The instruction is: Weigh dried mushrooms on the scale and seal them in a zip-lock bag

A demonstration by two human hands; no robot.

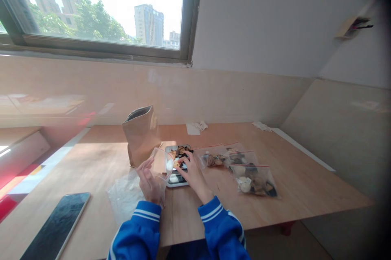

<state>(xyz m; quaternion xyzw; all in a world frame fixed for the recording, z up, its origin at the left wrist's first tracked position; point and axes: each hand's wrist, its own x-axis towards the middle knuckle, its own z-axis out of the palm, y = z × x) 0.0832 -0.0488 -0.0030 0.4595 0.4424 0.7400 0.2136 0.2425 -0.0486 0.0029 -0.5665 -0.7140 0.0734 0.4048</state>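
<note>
My left hand [149,182] grips a clear plastic bag [159,164], holding it upright beside a digital kitchen scale [175,178]. Dark and tan dried food pieces [181,153] are heaped on the scale, partly hidden by my right hand [192,172]. That hand's fingertips pinch a pale tan piece [177,163] at the pile's near edge. Two zip bags with red seals, holding similar dried pieces, lie to the right: one [213,158] near the scale, and a fuller one [253,181] closer to me.
A brown paper bag [141,135] stands left of the scale on the wooden table [293,178]. A crumpled plastic sheet [124,197] lies under my left hand's side. A smartphone [56,227] sits at the near left. White tissues [195,128] lie by the wall.
</note>
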